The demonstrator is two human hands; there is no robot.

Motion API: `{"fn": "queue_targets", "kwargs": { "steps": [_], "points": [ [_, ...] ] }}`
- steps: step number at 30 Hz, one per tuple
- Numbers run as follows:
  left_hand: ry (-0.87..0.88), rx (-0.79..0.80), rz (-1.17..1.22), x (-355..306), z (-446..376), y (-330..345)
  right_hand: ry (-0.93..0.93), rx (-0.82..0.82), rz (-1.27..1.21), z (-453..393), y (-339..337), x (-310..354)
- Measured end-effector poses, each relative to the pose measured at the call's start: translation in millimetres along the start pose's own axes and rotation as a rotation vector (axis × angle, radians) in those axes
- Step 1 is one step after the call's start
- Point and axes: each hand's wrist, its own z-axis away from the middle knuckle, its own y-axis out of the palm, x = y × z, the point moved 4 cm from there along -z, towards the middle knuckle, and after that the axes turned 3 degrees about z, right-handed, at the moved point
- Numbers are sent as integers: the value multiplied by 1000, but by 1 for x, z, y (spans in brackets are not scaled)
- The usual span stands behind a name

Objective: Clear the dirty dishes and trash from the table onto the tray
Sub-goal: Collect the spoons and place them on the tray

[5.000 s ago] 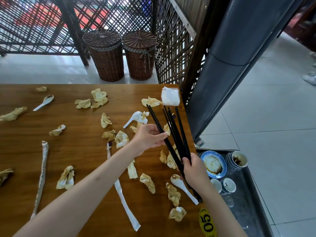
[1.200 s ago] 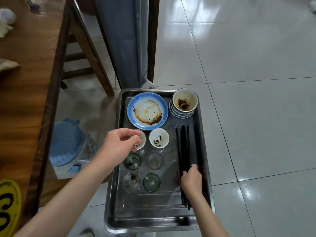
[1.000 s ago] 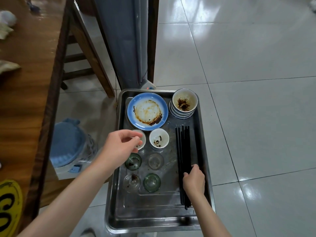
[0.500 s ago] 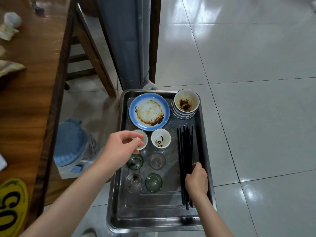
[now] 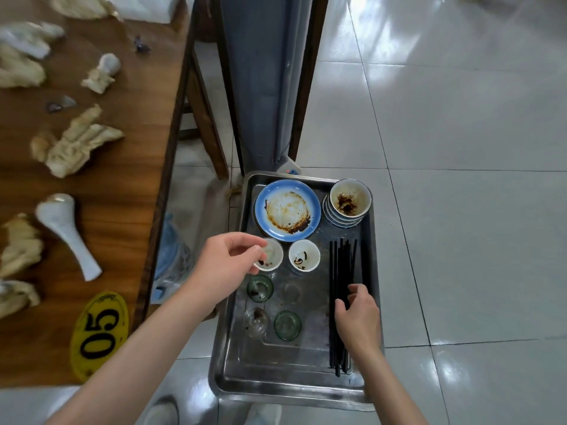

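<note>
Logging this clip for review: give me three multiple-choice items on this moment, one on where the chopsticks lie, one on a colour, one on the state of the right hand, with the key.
1. Where do the black chopsticks lie?
A. along the right side of the metal tray
B. on the wooden table
C. across the blue plate

2. What colour is the rim of the dirty plate?
A. green
B. blue
C. red

3. How is the right hand?
A. clenched round a spoon
B. fingers loosely spread over the chopsticks
C. lifting a bowl

Key: 1 A, the chopsticks run lengthwise beside the right wall. 2 B, a blue band rings the stained white centre. 3 B, the fingers rest open on the bundle.
</note>
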Motion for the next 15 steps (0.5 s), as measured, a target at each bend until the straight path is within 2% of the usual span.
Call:
{"fn": "queue_targets", "kwargs": {
  "steps": [7,15],
  "points": [
    [42,-48,9,-46,54,-70,-297,44,-217,60,-73,112],
    [0,-281,62,-52,127,-204,-563,183,-208,143,-105,239]
  ]
}}
